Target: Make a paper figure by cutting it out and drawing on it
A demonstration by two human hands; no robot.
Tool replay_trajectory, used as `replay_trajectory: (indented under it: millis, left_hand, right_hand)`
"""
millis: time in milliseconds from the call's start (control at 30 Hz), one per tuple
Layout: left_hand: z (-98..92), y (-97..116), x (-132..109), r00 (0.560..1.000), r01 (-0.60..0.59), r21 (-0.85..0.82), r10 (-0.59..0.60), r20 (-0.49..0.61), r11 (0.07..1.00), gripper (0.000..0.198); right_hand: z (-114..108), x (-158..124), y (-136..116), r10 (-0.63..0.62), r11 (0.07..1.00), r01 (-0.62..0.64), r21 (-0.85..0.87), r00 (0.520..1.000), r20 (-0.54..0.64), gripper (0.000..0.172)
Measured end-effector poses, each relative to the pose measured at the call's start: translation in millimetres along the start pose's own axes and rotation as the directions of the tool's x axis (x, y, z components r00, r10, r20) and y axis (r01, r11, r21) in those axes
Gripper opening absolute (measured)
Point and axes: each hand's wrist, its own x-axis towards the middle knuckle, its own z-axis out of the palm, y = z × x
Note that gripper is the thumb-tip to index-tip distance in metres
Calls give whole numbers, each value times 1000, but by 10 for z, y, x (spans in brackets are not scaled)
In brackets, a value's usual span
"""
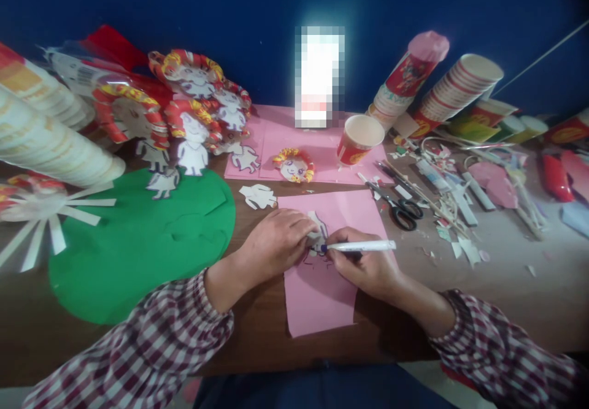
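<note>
A white marker pen [363, 246] with a dark tip is held in my right hand [368, 268], its tip at the edge of a small white paper cutout [316, 230] shaped like a body. My left hand [276, 240] has its fingers bent together and presses this cutout down onto a sheet of pink paper [317, 311]. Dark drawn lines show on the pink sheet just below the cutout. Another white body-shaped cutout [258, 196] lies on the table above my left hand. Part of the held cutout is hidden under my fingers.
Black scissors [405, 213] lie right of the pink sheet, near paper scraps [469, 252]. A green round sheet [138, 262] covers the left side. Behind stand a paper cup [361, 139], stacked cups [460, 90], a ring-shaped paper face [294, 167] and several paper figures [191, 145].
</note>
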Motion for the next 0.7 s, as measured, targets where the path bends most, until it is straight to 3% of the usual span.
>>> replay_trajectory:
  millis: [700]
  left_hand:
    - [7,6,3,1000,1,3,-1,6,1000,20]
  right_hand:
    - [1,2,-4,10,1000,-10,4,1000,-5,7]
